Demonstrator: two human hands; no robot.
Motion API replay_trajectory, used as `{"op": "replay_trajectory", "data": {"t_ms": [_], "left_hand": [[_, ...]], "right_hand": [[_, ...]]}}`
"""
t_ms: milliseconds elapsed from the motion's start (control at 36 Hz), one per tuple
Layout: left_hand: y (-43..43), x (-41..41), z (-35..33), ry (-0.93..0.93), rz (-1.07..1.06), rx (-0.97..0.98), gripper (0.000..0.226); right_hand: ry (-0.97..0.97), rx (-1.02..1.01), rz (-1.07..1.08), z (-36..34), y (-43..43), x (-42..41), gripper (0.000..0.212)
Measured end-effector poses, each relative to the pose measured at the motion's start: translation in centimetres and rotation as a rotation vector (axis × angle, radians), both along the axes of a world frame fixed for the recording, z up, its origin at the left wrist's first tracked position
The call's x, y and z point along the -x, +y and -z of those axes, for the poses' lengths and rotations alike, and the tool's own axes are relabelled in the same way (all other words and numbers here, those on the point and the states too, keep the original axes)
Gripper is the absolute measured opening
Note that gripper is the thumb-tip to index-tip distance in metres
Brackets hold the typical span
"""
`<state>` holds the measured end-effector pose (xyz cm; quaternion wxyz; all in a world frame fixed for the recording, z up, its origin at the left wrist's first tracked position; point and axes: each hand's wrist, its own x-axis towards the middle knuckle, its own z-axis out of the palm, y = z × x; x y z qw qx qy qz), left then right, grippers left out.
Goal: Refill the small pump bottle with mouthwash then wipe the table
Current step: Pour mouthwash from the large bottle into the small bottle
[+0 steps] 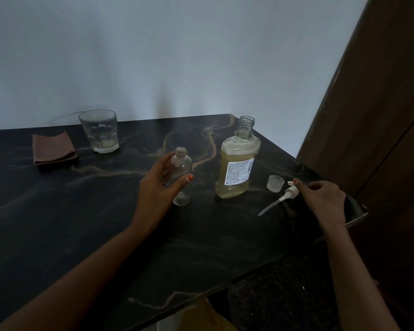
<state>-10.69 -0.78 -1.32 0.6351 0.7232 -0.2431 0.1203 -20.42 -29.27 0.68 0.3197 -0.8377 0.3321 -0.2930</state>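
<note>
The small clear bottle [182,166] stands upright and uncapped on the dark marble table [86,218]. My left hand [158,189] wraps around it, thumb in front and fingers behind. To its right stands the mouthwash bottle [237,168], open, partly full of yellow liquid. Its clear cap [275,183] lies on the table beside it. The white pump head [287,194] with its long tube lies near the right edge, and the fingers of my right hand [324,199] rest on it. A folded brown cloth [53,148] lies at the back left.
A drinking glass [100,130] stands at the back next to the cloth. The table's right edge runs just past my right hand, with a brown wooden door [380,115] beyond it. A pale wall [177,56] is behind the table.
</note>
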Motion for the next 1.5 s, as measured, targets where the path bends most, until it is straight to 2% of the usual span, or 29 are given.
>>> {"op": "replay_trajectory", "data": {"t_ms": [111,250,389,528,611,778,917,1278,1500], "left_hand": [[0.0,0.1,-0.3,-0.002,0.002,0.004,0.061],[0.0,0.0,-0.2,0.004,0.000,-0.013,0.052],[-0.1,-0.1,-0.1,0.000,-0.004,-0.020,0.049],[0.0,0.2,-0.2,-0.013,0.004,-0.020,0.044],[0.1,0.3,-0.4,-0.021,0.002,-0.008,0.043],[0.0,0.2,-0.3,-0.017,0.007,0.003,0.043],[-0.1,0.1,-0.2,0.000,0.017,0.023,0.044],[-0.1,-0.1,0.0,0.013,0.029,0.012,0.044],[-0.1,0.0,-0.1,-0.001,0.020,0.021,0.043]], "right_hand": [[-0.051,0.022,-0.020,-1.3,1.0,0.0,0.043],[-0.173,0.007,-0.145,-3.0,3.3,-0.3,0.038],[-0.255,-0.102,-0.256,-3.3,7.1,-1.8,0.064],[-0.216,-0.144,-0.309,-2.6,10.5,-3.7,0.097],[-0.286,-0.189,-0.342,-2.1,12.0,-4.7,0.103],[-0.347,-0.155,-0.222,-1.0,13.2,-5.9,0.109],[-0.329,-0.144,-0.188,-0.2,13.5,-6.4,0.105],[-0.351,-0.114,-0.172,-0.3,13.2,-6.5,0.077],[-0.382,-0.190,-0.311,-0.2,12.6,-6.4,0.057]]}}
